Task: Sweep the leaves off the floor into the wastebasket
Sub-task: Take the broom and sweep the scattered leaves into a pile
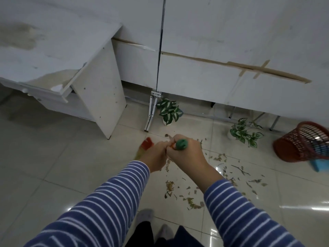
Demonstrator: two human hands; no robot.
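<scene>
Together, left hand and right hand around broom handle.

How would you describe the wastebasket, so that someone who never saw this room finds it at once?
Follow the long white panel to the right edge of the view. On the tiled floor, just right of the second potted plant, is the wastebasket: the only container of open mesh, reddish-brown.

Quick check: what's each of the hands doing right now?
Left hand: closed, gripping the broom handle.
Right hand: closed, gripping the same handle at its green end.
</scene>
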